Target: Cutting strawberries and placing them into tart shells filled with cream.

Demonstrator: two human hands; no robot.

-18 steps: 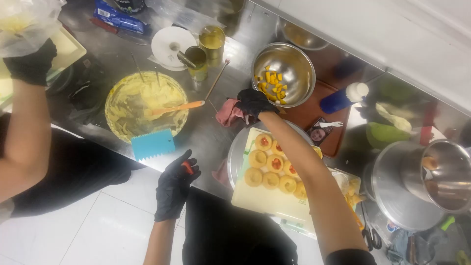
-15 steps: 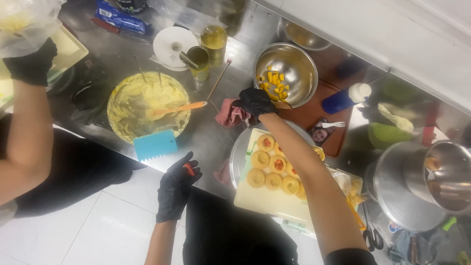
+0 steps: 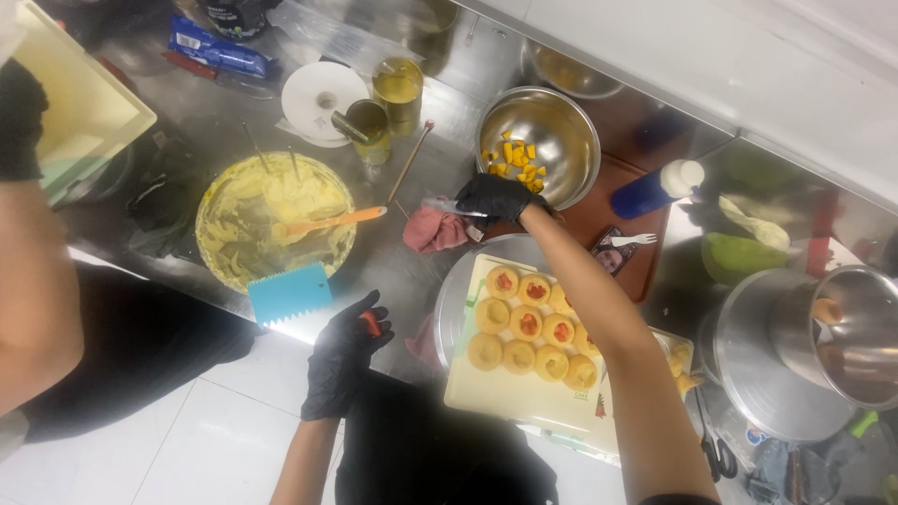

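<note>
My right hand, in a black glove, grips a thin metal utensil beside the rim of a steel bowl that holds yellow fruit cubes. Below my forearm lies a cream board with several round tart shells; some have red filling. My left hand, also gloved, hangs off the counter's edge with a small red piece in its fingers, close to a blue toothed scraper.
A round dish of yellow cream holds an orange spatula. A pink cloth, two tins, a white lid, a blue bottle and large steel pots crowd the counter. Another person's arm is at the left.
My right hand has stayed by the bowl's rim with the utensil. My left hand's spread fingers have curled in, and the red piece now shows.
</note>
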